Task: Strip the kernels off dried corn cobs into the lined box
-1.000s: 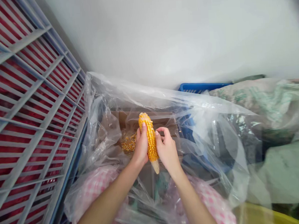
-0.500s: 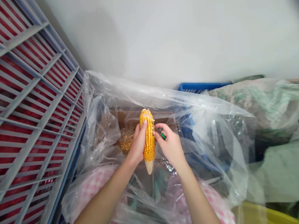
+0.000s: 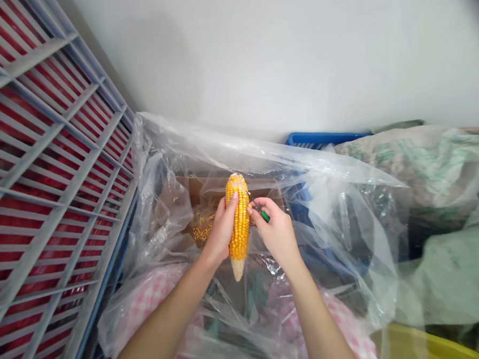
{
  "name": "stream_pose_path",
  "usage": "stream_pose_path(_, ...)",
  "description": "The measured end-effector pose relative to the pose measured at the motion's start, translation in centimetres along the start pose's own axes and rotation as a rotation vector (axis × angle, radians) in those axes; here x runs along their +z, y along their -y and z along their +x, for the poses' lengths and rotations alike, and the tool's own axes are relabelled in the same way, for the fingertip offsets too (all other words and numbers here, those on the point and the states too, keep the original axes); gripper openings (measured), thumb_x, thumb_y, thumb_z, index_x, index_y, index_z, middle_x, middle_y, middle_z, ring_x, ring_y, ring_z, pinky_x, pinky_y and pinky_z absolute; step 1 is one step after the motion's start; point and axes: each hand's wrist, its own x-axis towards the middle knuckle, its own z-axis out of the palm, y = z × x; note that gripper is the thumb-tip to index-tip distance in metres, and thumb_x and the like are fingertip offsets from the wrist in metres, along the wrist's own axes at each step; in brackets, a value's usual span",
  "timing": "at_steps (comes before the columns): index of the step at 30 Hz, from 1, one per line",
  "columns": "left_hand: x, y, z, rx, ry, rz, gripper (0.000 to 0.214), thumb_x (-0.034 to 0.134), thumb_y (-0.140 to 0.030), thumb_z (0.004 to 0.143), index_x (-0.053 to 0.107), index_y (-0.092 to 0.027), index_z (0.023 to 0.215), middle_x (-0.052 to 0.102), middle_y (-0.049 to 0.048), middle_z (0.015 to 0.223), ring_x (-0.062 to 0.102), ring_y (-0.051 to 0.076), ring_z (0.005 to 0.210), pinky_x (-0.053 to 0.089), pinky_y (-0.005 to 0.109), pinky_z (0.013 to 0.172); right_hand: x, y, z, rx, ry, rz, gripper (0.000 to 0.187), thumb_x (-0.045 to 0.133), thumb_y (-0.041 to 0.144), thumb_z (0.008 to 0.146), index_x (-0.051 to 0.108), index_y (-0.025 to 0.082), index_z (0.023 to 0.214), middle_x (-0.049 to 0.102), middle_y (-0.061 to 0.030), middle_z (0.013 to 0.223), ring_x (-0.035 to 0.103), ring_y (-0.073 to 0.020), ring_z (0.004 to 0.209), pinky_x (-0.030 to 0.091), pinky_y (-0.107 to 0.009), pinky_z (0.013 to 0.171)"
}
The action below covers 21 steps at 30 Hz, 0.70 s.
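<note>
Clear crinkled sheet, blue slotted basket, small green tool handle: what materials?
Clear crinkled sheet: likely glossy plastic film; transparent, bright highlights.
Blue slotted basket: probably satin plastic; uniform colour, regular slots.
Small green tool handle: perhaps smooth plastic, from its even colour; too small to confirm.

My left hand (image 3: 222,228) grips the cob (image 3: 239,219), pale tip toward me. My right hand (image 3: 277,232) holds a tool (image 3: 265,216) (green-handled, thin-shafted) at the cob's right side. Loose kernels (image 3: 202,233) lie left; a crate (image 3: 40,54) stands farther left.
</note>
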Motion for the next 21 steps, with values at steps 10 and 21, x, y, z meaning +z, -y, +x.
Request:
stream_pose_path(10, -0.2, -0.4, 0.0, -0.054, 0.006, 0.053, 0.032, 0.053, -0.047, 0.077, 0.051, -0.021, 0.093, 0.056, 0.0005, 0.077, 0.055, 0.011, 0.056, 0.045, 0.023, 0.049, -0.6, 1.3, 0.0, 0.335, 0.115, 0.738, 0.026, 0.07, 0.036, 0.064, 0.06, 0.015, 0.077, 0.031, 0.0102, 0.046, 0.017, -0.0013, 0.039, 0.011, -0.018, 0.037)
stream_pose_path(21, -0.3, -0.3, -0.1, -0.045, 0.033, 0.031, 0.032, 0.055, -0.048, 0.075, 0.051, -0.02, 0.092, 0.057, 0.0012, 0.078, 0.056, 0.011, 0.059, 0.046, 0.023, 0.051, -0.8, 1.6, -0.1, 0.375, 0.191, 0.813, 0.028, 0.07, 0.036, 0.065, 0.06, 0.014, 0.08, 0.023, 0.0121, 0.042, 0.013, -0.0021, 0.039, 0.009, -0.018, 0.038)
